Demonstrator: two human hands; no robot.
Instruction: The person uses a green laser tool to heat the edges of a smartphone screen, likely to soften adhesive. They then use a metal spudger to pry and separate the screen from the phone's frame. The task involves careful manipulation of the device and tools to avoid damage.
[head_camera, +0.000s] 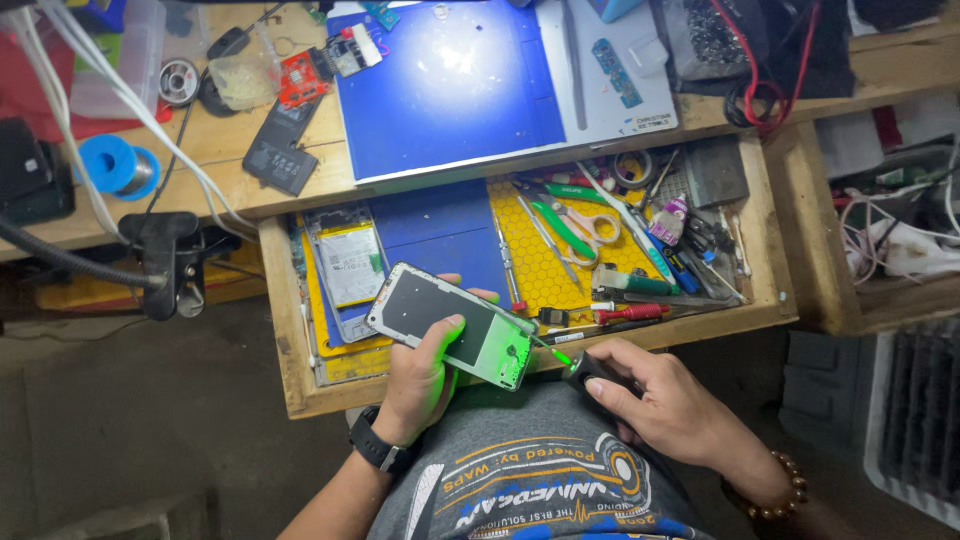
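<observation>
Over the drawer's (300, 385) front edge, left hand (420, 385) grips an opened phone (455, 325), while right hand (665, 400) pinches a green-lit electric screwdriver (590, 370) at its corner.

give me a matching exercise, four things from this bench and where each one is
Things:
1. phone
2. lit tool
3. blue mat
4. scissors

Places:
a. on the bench top
b. in the right hand
c. in the open drawer
d. in the left hand

Pairs: 1-d, 2-b, 3-a, 4-c
</observation>
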